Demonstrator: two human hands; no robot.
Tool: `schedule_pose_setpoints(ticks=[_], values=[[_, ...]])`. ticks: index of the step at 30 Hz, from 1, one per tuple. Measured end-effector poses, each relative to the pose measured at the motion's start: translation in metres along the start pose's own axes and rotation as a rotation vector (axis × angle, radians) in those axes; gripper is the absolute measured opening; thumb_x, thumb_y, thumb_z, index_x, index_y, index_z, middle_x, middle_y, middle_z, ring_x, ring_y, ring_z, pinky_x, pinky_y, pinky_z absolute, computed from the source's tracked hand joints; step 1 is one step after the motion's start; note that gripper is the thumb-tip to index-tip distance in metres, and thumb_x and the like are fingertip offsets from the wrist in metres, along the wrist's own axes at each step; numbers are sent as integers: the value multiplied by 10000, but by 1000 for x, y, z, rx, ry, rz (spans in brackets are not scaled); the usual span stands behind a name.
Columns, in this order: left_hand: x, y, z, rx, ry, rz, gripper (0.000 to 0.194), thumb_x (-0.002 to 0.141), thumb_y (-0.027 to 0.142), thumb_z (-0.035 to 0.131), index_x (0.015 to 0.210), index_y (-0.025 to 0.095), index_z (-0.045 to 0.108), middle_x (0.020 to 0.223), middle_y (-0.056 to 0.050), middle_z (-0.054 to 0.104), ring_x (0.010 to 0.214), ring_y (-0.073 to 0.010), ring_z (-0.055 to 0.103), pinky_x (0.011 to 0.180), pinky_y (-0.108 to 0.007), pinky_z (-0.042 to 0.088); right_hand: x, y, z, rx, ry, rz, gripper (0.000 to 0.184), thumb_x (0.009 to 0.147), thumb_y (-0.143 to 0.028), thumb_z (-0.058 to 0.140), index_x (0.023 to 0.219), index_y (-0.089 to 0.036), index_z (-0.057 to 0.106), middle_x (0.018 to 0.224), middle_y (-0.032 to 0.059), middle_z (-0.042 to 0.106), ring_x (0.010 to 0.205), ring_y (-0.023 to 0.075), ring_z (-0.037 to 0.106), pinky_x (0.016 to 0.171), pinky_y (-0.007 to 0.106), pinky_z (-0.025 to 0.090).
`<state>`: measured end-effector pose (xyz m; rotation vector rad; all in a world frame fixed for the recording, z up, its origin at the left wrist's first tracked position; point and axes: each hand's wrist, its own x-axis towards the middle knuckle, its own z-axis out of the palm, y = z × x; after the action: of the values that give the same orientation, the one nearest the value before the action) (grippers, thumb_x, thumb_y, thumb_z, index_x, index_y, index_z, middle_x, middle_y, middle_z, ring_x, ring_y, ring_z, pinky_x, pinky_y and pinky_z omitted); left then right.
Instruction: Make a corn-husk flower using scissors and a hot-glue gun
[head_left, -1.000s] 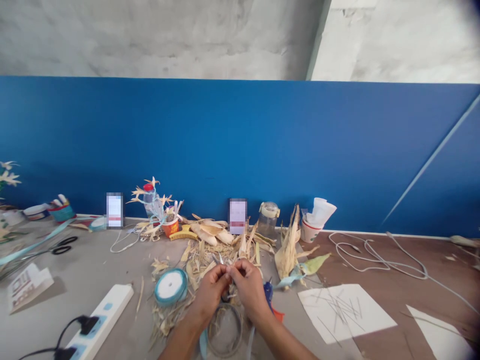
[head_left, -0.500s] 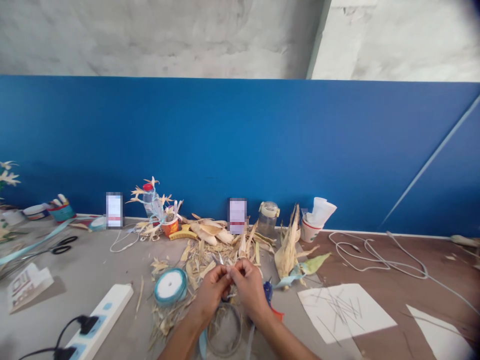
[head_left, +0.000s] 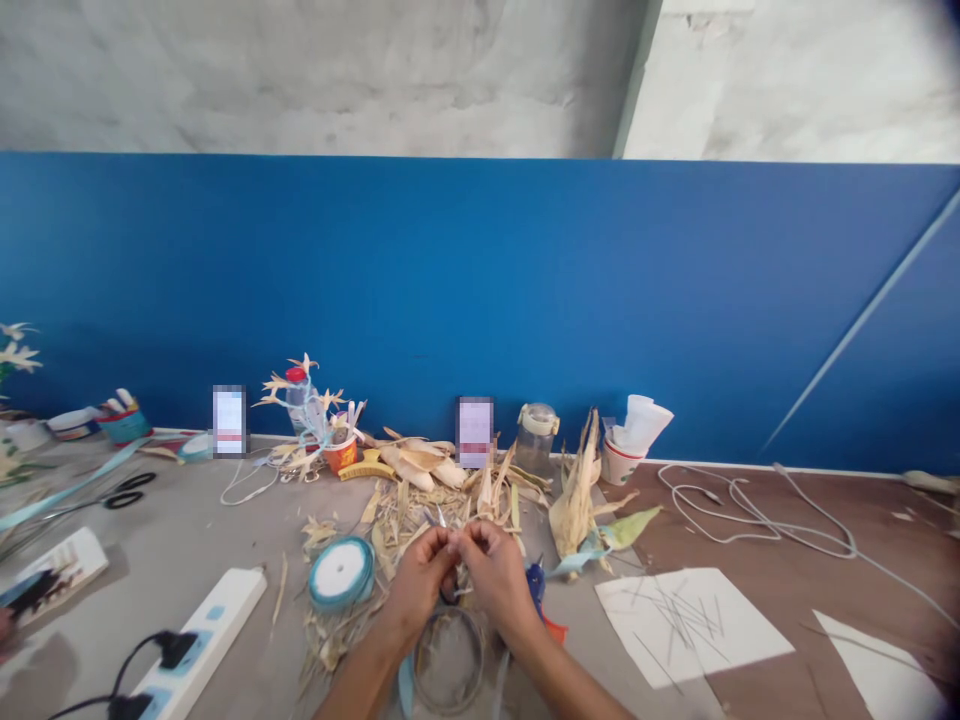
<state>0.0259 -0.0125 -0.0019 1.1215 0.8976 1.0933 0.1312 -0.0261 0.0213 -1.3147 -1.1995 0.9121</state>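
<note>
My left hand [head_left: 424, 580] and my right hand [head_left: 491, 575] meet at the fingertips, thumbs and fingers pinched together. Whatever they hold is too small and hidden to make out. Just behind them, pointed metal tips [head_left: 441, 517] like those of scissors stick out over a heap of dry corn husk scraps [head_left: 405, 505]. A grey ring-shaped coil [head_left: 480, 660] lies below my wrists. Left of my hands is a roll of teal ribbon [head_left: 341, 573]. A blue glue gun [head_left: 535, 585] rests partly hidden beside my right wrist.
A white power strip [head_left: 217, 625] lies left, near black scissors [head_left: 129, 490]. At the left edge another person's hand [head_left: 6, 625] holds a dark tool over a white card [head_left: 86, 550]. Thin wires [head_left: 686, 610] lie on paper at right. A bottle [head_left: 536, 440] and paper cup [head_left: 621, 465] stand behind.
Another person's hand with a dark tool has come in at the left edge, and the white card there now lies flatter. My own hands stay pinched together, barely moved.
</note>
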Motion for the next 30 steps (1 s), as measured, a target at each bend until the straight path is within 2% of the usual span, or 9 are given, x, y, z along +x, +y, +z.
schedule_pose_setpoints(ticks=[3, 7, 10, 12, 15, 19, 22, 26, 30], values=[[2, -3, -3, -52, 35, 19, 302, 687, 432, 658, 676, 160, 527, 527, 60, 456, 456, -60, 374, 457, -188, 275, 1, -1, 0, 0, -57, 16, 84, 632, -253, 572, 626, -174, 547, 558, -38, 503, 515, 114, 452, 503, 219, 361], [5, -5, -7, -103, 18, 32, 279, 687, 403, 667, 707, 161, 530, 542, 69, 445, 446, -46, 357, 448, -180, 258, 6, -7, -9, 110, -65, 54, 279, 586, -304, 651, 818, -159, 597, 674, -18, 546, 524, 104, 450, 498, 220, 365], [5, -4, -7, -95, -27, 37, 282, 692, 410, 659, 720, 159, 533, 556, 71, 444, 428, -36, 340, 435, -180, 236, 11, -14, -21, 261, -122, 98, 320, 652, -384, 613, 866, -147, 596, 584, -38, 508, 495, 92, 422, 493, 212, 332], [5, -3, -7, -66, -62, 33, 297, 686, 425, 658, 725, 159, 532, 553, 72, 443, 418, -35, 335, 429, -181, 225, 13, -18, -27, 294, -161, 110, 303, 690, -406, 582, 841, -144, 598, 506, -58, 462, 471, 84, 394, 494, 210, 307], [4, -1, -6, 2, -100, 24, 329, 671, 463, 654, 716, 161, 530, 537, 71, 441, 413, -42, 335, 423, -185, 224, 16, -18, -31, 250, -175, 99, 243, 686, -397, 583, 655, -158, 553, 458, -66, 431, 454, 77, 363, 494, 214, 289], [2, 1, -5, 77, -119, 60, 329, 676, 473, 646, 718, 158, 558, 550, 50, 467, 477, -69, 388, 477, -199, 298, 18, -13, -29, 182, -135, 71, 232, 669, -358, 570, 554, -178, 481, 453, -70, 406, 449, 78, 338, 476, 216, 274], [1, 3, -5, 90, -111, 92, 322, 701, 471, 628, 761, 157, 586, 594, 30, 499, 555, -90, 432, 545, -211, 338, 18, -12, -28, 119, -79, 9, 220, 681, -346, 546, 552, -179, 484, 482, -60, 416, 480, 91, 364, 495, 221, 295], [1, 4, -4, 35, -96, 90, 362, 640, 470, 686, 816, 168, 589, 673, 10, 549, 635, -115, 482, 621, -235, 375, 15, -13, -25, 3, 13, -55, 179, 691, -320, 515, 589, -173, 517, 549, -26, 490, 554, 127, 453, 549, 236, 350], [1, 5, -1, 53, -67, 114, 340, 620, 428, 712, 795, 171, 576, 729, -3, 564, 695, -133, 504, 656, -246, 393, 7, -10, -15, -58, 41, -76, 162, 712, -296, 476, 638, -168, 542, 585, -3, 538, 580, 148, 498, 560, 244, 380]])
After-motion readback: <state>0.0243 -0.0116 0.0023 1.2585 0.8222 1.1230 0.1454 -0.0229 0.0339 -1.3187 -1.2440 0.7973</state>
